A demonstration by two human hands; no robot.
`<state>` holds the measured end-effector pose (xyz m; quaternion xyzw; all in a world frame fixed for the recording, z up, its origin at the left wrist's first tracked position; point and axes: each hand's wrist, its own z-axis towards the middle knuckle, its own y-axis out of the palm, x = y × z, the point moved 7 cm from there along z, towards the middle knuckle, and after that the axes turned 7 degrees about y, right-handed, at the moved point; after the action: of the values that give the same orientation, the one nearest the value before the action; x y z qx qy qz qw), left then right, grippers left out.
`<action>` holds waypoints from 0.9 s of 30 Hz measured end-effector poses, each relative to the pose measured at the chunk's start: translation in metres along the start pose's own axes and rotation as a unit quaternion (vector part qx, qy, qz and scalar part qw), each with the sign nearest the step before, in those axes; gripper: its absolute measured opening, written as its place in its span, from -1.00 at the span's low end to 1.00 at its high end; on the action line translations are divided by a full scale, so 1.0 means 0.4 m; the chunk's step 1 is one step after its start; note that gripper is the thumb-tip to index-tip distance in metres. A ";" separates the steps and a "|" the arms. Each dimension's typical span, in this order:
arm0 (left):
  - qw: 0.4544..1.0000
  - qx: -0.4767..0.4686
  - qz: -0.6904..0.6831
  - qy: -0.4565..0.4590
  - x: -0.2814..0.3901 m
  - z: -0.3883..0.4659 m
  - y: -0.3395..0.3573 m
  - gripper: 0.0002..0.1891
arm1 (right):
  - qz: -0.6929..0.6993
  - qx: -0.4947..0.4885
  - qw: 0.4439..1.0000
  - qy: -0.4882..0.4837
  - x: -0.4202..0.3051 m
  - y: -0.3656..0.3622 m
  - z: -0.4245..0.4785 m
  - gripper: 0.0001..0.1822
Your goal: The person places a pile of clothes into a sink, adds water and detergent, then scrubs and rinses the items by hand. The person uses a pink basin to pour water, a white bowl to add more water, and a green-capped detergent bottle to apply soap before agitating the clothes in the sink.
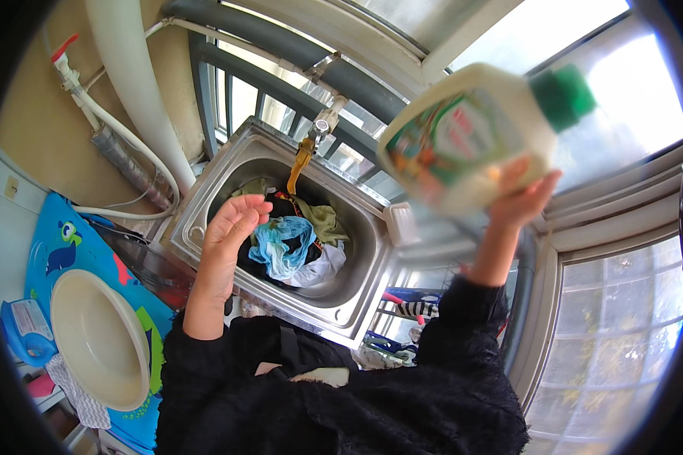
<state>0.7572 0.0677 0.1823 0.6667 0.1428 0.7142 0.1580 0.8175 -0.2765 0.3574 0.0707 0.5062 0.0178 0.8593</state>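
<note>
My right hand (521,196), raised at the right, holds a big cream plastic detergent bottle (523,145) from below. The bottle tilts, its green cap (563,98) to the upper right, and motion blurs its printed label. Over the left part of a stainless steel sink (370,239) is my left hand (236,222), empty, its fingers loosely bent. Heaped in the basin lie a light blue cloth (284,242), a white cloth (321,268), an olive-green cloth (323,220) and dark fabric. A tap (321,128) with a yellowish spout extension (299,165) points down into the basin.
Left of the sink, a cream plastic basin (94,341) rests on a blue patterned cover (45,239), beside a blue detergent container (29,330). A soap holder (399,224) sits on the sink's right corner. Railings (250,74) and windows (609,335) border the space.
</note>
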 end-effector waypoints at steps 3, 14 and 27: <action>0.996 0.044 -0.028 -0.068 -0.075 -0.034 -0.023 -0.75 | -0.041 0.109 0.993 -0.006 0.030 -0.066 0.101 -0.44; 0.989 0.112 0.006 -0.092 -0.120 -0.095 -0.115 -0.76 | -0.063 0.178 0.982 -0.005 0.117 -0.195 0.263 -0.45; 0.988 0.092 0.011 -0.123 -0.201 -0.055 -0.116 -0.73 | -0.257 0.305 0.917 0.014 0.103 -0.254 0.168 -0.52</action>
<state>0.7420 0.0766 0.0884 0.7628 0.1801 0.6122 0.1039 0.8921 -0.3799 0.3395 0.1967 0.4995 -0.3577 0.7641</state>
